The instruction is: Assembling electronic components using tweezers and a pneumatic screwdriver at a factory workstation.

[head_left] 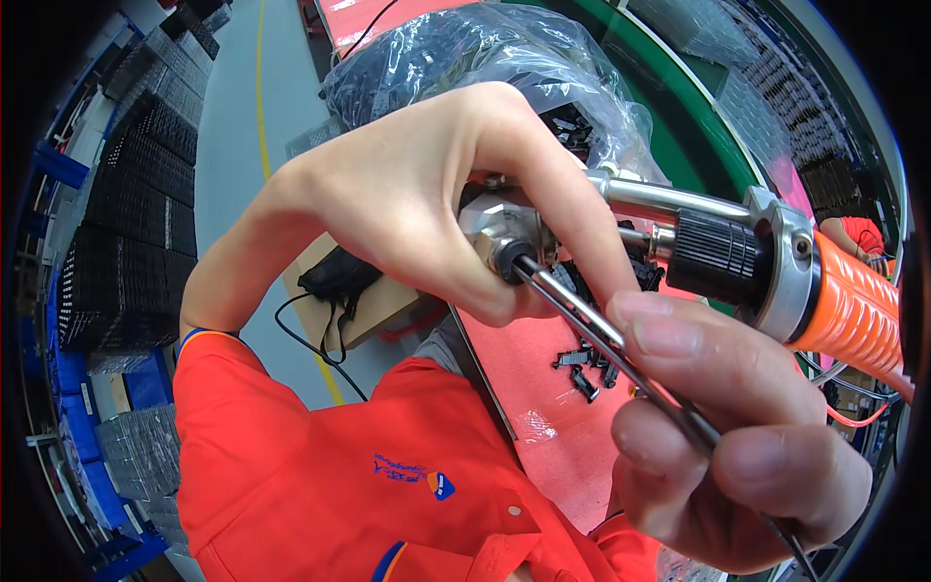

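Note:
My left hand (pixel 407 184) curls round a small shiny metal fitting (pixel 502 221) with a round black socket on its face. In the fingers of my right hand (pixel 737 417) is a thin dark metal rod (pixel 621 354), possibly one side of tweezers. Its far end meets the black socket; whether it goes inside is not clear. Just right of my left hand, an electric screwdriver (pixel 722 254) with an orange grip and black collar lies sideways in a metal clamp. A silver bar (pixel 669 197) runs from that clamp toward the fitting. My left fingertips are partly hidden.
Small black parts (pixel 582 373) lie on the pink mat (pixel 558 441) below. Behind stand a clear plastic bag (pixel 465 58) of black parts and a green conveyor (pixel 679 107). A cardboard box (pixel 378 315) bears a black pouch. Stacked black trays (pixel 126 223) line the left; another person's red sleeve (pixel 858 236) shows right.

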A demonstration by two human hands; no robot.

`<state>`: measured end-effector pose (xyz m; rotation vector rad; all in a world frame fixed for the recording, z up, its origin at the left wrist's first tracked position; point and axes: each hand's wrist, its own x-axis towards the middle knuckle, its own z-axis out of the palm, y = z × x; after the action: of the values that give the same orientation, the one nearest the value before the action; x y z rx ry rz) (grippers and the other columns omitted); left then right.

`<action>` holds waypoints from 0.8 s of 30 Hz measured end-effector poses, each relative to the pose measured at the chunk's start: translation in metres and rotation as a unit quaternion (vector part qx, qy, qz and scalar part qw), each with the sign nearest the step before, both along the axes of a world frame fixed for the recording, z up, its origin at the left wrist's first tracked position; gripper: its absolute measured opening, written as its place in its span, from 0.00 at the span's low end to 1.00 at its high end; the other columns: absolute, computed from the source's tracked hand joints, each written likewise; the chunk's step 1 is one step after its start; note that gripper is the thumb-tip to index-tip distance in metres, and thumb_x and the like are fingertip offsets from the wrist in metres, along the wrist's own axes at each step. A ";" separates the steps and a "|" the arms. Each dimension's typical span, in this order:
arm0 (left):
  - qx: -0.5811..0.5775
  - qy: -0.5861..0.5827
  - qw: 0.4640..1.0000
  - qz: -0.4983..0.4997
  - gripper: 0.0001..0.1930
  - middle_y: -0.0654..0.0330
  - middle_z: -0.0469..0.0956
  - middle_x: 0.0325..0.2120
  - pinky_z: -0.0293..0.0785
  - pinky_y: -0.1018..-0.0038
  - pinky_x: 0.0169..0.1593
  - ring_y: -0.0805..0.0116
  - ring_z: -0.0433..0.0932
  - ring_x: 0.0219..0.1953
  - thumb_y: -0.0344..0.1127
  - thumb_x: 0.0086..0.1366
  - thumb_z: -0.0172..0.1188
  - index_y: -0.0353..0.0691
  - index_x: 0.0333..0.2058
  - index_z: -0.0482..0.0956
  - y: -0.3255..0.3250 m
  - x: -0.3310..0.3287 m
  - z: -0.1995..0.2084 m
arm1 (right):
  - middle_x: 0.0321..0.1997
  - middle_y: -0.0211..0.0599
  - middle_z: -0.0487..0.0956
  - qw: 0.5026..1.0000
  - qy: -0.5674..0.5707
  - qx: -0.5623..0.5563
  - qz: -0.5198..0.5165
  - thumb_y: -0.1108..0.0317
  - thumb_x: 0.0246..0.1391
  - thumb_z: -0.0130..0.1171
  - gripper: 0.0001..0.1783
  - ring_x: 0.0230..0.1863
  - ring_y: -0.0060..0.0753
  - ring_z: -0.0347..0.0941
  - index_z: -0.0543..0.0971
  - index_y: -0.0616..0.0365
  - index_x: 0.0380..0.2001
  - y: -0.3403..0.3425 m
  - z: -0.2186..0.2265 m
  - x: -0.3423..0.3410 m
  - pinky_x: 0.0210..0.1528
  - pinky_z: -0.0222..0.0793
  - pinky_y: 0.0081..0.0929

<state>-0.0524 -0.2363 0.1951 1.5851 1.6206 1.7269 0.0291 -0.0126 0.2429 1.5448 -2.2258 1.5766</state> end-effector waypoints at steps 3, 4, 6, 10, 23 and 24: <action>-0.019 0.002 1.000 0.008 0.14 0.55 0.72 0.23 0.58 0.75 0.23 0.71 0.66 0.20 0.32 0.46 0.72 0.31 0.31 0.84 0.000 0.000 0.000 | 0.55 0.63 0.70 1.000 -0.009 -0.007 -0.017 0.86 0.52 0.57 0.25 0.53 0.55 0.73 0.64 0.55 0.50 -0.022 0.000 -0.004 0.47 0.77 0.30; -0.019 0.002 1.000 0.007 0.14 0.55 0.72 0.23 0.58 0.75 0.23 0.71 0.66 0.20 0.32 0.46 0.72 0.31 0.31 0.84 0.000 0.000 0.001 | 0.55 0.63 0.70 1.000 -0.011 -0.010 -0.023 0.86 0.51 0.57 0.25 0.53 0.55 0.73 0.64 0.55 0.50 -0.017 -0.001 0.002 0.48 0.77 0.30; -0.027 0.011 1.000 0.005 0.14 0.55 0.72 0.23 0.58 0.75 0.23 0.71 0.66 0.20 0.32 0.46 0.72 0.31 0.31 0.84 0.000 -0.001 0.001 | 0.55 0.63 0.70 0.999 -0.018 -0.014 -0.034 0.87 0.51 0.57 0.26 0.53 0.54 0.73 0.65 0.54 0.50 -0.015 -0.001 0.005 0.48 0.77 0.29; -0.009 0.029 1.000 -0.005 0.13 0.55 0.72 0.22 0.58 0.75 0.23 0.71 0.66 0.20 0.31 0.46 0.72 0.32 0.31 0.84 0.000 -0.004 0.000 | 0.54 0.63 0.70 0.998 -0.031 -0.023 -0.053 0.89 0.50 0.56 0.27 0.53 0.53 0.73 0.66 0.52 0.50 0.014 -0.004 0.018 0.48 0.76 0.29; -0.023 0.009 1.000 -0.006 0.11 0.52 0.74 0.24 0.60 0.74 0.24 0.67 0.69 0.20 0.32 0.47 0.70 0.33 0.29 0.85 0.003 -0.003 0.002 | 0.54 0.62 0.71 0.994 -0.058 -0.012 -0.091 0.90 0.49 0.57 0.28 0.54 0.51 0.73 0.66 0.51 0.51 0.012 -0.007 0.027 0.50 0.75 0.29; -0.023 0.009 1.000 -0.007 0.11 0.52 0.74 0.24 0.60 0.74 0.24 0.67 0.69 0.20 0.32 0.47 0.70 0.33 0.29 0.85 0.004 -0.004 0.000 | 0.54 0.62 0.71 0.994 -0.060 -0.008 -0.093 0.90 0.49 0.57 0.28 0.54 0.51 0.73 0.66 0.51 0.51 0.013 -0.007 0.026 0.50 0.75 0.29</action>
<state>-0.0561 -0.2322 0.1955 1.5903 1.6419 1.6611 0.0554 -0.0001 0.2362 1.2276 -2.3306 1.6686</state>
